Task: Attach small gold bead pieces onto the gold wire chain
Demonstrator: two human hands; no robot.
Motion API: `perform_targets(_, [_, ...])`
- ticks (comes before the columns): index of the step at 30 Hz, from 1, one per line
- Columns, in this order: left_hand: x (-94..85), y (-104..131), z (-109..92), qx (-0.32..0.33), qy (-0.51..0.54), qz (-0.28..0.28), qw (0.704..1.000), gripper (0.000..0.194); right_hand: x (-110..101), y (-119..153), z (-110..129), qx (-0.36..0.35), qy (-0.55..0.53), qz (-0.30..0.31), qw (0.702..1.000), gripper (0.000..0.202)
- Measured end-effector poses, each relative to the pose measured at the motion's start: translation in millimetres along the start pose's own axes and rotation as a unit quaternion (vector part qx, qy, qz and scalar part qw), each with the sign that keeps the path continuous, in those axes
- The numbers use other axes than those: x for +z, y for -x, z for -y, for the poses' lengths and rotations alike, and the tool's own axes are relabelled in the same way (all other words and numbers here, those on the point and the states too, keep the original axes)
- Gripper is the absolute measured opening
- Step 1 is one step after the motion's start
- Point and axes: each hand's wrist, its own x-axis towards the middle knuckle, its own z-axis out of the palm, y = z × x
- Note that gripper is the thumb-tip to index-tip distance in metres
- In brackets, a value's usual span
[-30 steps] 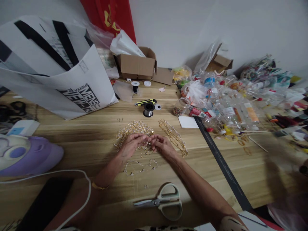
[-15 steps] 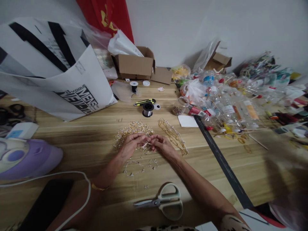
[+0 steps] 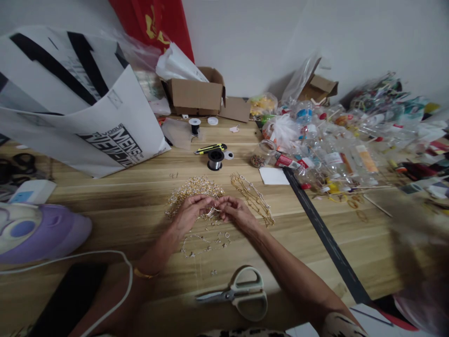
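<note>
My left hand (image 3: 191,211) and my right hand (image 3: 235,211) meet fingertip to fingertip over the near edge of a pile of gold and silver chains (image 3: 196,186). Both are pinched closed; what lies between the fingertips is too small to make out, though a thin bright strand shows there. Right of my right hand lie several bead chains (image 3: 252,199) side by side. Below the hands a silver chain (image 3: 205,248) forms a loose loop. Closer to me rest scissors (image 3: 242,294) with pale handles, blades pointing left.
Beyond the pile are a wire spool (image 3: 215,160) and a yellow cutter (image 3: 210,149). A large white bag (image 3: 115,126) and a purple object (image 3: 52,231) stand left. Plastic bottles (image 3: 333,154) crowd the right. A white cable (image 3: 119,255) crosses my left forearm.
Both hands hold nearly the same place and pinch; the fingertips have shifted only very slightly. The view has moved a little.
</note>
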Motion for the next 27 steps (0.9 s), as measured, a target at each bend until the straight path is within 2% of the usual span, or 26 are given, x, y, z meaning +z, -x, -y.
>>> perform_targets(27, [-2.4,-1.8,1.5,-0.008,0.0,-0.002,1.0,0.022,-2.0,-0.5,-0.7,0.002,-0.007,0.007,1.0,0.029])
